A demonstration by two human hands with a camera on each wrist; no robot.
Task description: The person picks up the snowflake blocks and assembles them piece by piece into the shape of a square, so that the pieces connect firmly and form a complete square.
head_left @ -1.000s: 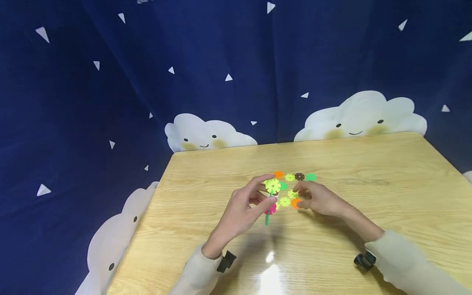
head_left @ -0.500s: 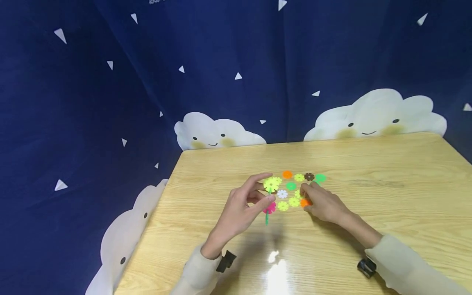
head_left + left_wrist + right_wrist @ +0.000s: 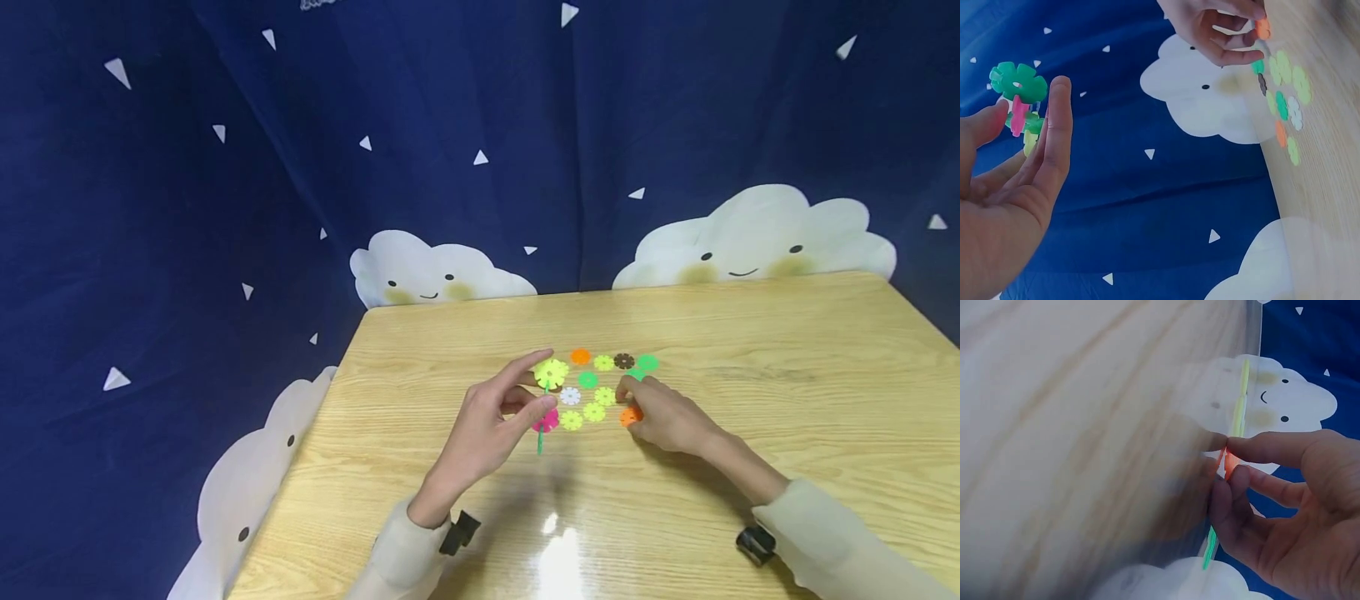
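My left hand (image 3: 491,421) holds up a small build of interlocked snowflake discs between thumb and fingers. A yellow disc (image 3: 551,374) tops it, with a pink disc (image 3: 546,421) below and a green disc (image 3: 1019,82) facing the left wrist camera. Low over the table, my right hand (image 3: 671,417) pinches an orange snowflake disc (image 3: 631,416) between thumb and fingertips. Beside that hand lie a yellow disc (image 3: 594,412) and, partly covered by it, a green disc (image 3: 636,375).
Loose snowflake discs lie in rough rows on the wooden table (image 3: 450,350), among them a white disc (image 3: 570,396), a brown disc (image 3: 624,361) and another orange disc (image 3: 581,357). Behind the table hangs a dark blue curtain (image 3: 450,100) printed with clouds.
My right hand has closed its fingers on the orange disc and shifted it right, away from the yellow disc beside it. The left hand keeps its hold, nearly still. The head view has turned slightly left.
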